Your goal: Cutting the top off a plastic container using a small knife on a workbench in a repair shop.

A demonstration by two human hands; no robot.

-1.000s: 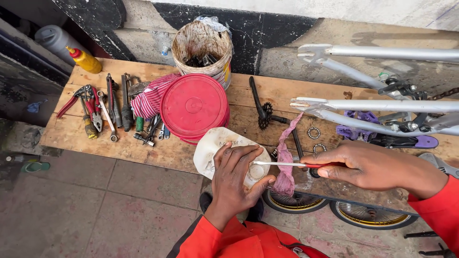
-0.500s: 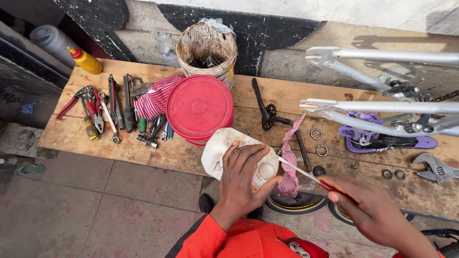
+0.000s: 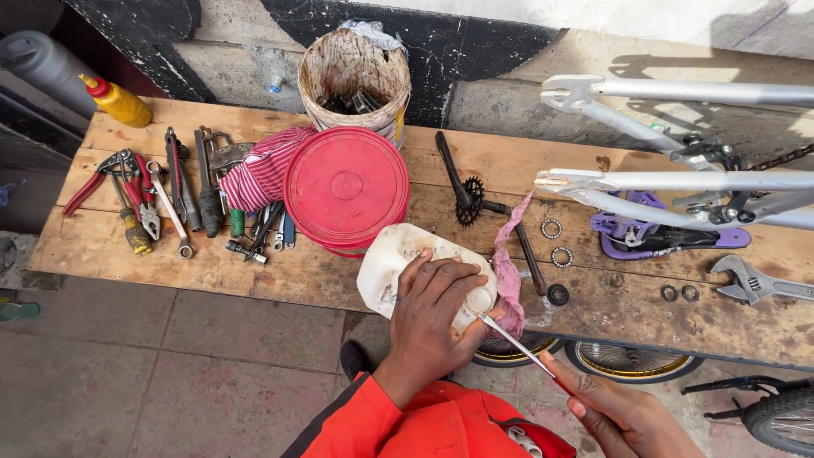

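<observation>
Left hand (image 3: 428, 305): laid flat over the white jug (image 3: 398, 271), fingers spread across its top and pressed down; the jug is pinned to the bench (image 3: 254, 271) rather than pinched.
Right hand (image 3: 623, 416): grip closed round the red handle of a screwdriver (image 3: 517, 343), at the lower right.
Jug place: on its side at the bench's near edge, just below the red lid (image 3: 346, 188), beside the pink rag (image 3: 506, 271).
Jug axis: long axis runs left to right, slightly tilted; the capped mouth (image 3: 480, 299) points right, towards the screwdriver.
Screwdriver axis: slanted, tip up-left at the mouth, handle down-right.
Step done well: the jug is best kept pinned firmly, the tip worked at the mouth's edge with small levering, fingers kept clear of the blade's line.
</observation>
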